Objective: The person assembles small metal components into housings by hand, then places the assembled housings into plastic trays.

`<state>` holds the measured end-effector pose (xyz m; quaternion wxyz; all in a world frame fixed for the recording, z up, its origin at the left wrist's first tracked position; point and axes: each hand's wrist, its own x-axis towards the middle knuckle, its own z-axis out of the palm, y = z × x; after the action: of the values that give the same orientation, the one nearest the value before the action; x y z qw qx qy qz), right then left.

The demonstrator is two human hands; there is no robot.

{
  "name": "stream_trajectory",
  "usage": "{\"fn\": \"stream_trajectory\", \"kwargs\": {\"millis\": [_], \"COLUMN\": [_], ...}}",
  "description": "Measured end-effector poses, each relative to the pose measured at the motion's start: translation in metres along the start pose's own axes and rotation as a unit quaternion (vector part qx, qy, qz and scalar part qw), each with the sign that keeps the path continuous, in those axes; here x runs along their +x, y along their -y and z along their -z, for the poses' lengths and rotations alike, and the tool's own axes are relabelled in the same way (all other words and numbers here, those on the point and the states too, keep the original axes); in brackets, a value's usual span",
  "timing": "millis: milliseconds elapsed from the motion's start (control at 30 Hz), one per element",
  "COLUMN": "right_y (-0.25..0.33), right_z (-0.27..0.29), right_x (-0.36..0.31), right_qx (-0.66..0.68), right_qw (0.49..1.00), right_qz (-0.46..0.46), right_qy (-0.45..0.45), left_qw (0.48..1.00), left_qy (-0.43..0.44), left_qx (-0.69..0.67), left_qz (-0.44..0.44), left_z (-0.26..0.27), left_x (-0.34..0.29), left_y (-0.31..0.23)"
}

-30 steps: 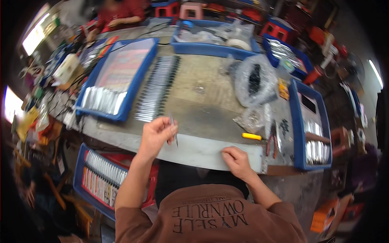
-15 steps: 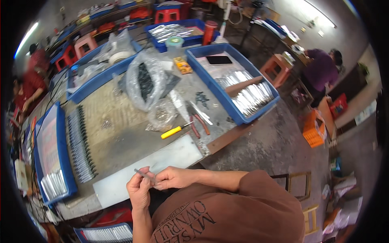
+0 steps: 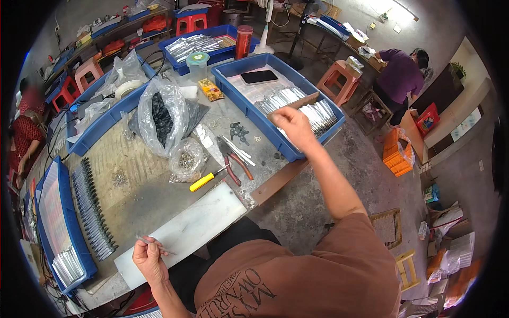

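Note:
My left hand (image 3: 150, 261) is closed round a thin grey metal strip (image 3: 141, 239) above the white board (image 3: 185, 229) at the table's front edge. The strip's tip pokes out past the thumb. My right hand (image 3: 295, 126) is stretched over the right blue tray (image 3: 298, 153), its fingers curled together. What it grips, if anything, is hidden. Beneath and beside it, shiny silver metal pieces (image 3: 320, 117) lie packed on both sides of a brown divider (image 3: 307, 100). A black phone (image 3: 259, 77) rests at the tray's far end.
Mid-table are a yellow-handled screwdriver (image 3: 202, 182), red-handled pliers (image 3: 232, 170) and a plastic bag of black parts (image 3: 161, 117). Dark-tipped metal pieces (image 3: 94, 209) stand in a row beside the left blue tray (image 3: 91, 263). A co-worker in purple (image 3: 396, 74) bends at the back right.
My right hand has left my left hand and reached forward right over the tray. My left hand has moved left and down, keeping the metal strip. The view has shifted.

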<state>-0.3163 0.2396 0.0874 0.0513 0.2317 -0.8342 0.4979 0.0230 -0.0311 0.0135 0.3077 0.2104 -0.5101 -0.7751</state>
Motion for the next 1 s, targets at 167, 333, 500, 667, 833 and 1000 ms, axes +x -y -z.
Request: {"fn": "stream_trajectory", "kwargs": {"millis": [167, 333, 500, 667, 833, 1000], "right_y": [-0.049, -0.058, -0.059, -0.058, -0.059, -0.014], "right_z": [0.037, 0.034, 0.037, 0.042, 0.046, 0.042], "right_x": [0.024, 0.028, 0.030, 0.027, 0.029, 0.021], "right_qx": [-0.426, -0.438, -0.456, -0.441, -0.424, -0.284], "right_qw": [0.870, 0.847, 0.838, 0.847, 0.865, 0.942], "right_qz": [-0.098, -0.109, -0.088, -0.071, -0.069, -0.009], "right_qy": [0.230, 0.280, 0.287, 0.288, 0.259, 0.179], "left_qw": [1.000, 1.000, 0.999, 0.999, 1.000, 0.999], "left_qy": [-0.010, -0.006, -0.024, -0.015, -0.012, -0.032], "left_qx": [0.000, 0.026, 0.029, 0.031, 0.024, 0.029], "left_qz": [0.006, 0.016, 0.001, 0.005, 0.014, 0.006], "left_z": [0.001, -0.006, -0.008, -0.002, 0.001, 0.002], "left_x": [0.001, -0.001, -0.003, -0.003, -0.003, -0.008], "left_y": [0.000, 0.000, 0.002, 0.003, 0.004, 0.005]}}
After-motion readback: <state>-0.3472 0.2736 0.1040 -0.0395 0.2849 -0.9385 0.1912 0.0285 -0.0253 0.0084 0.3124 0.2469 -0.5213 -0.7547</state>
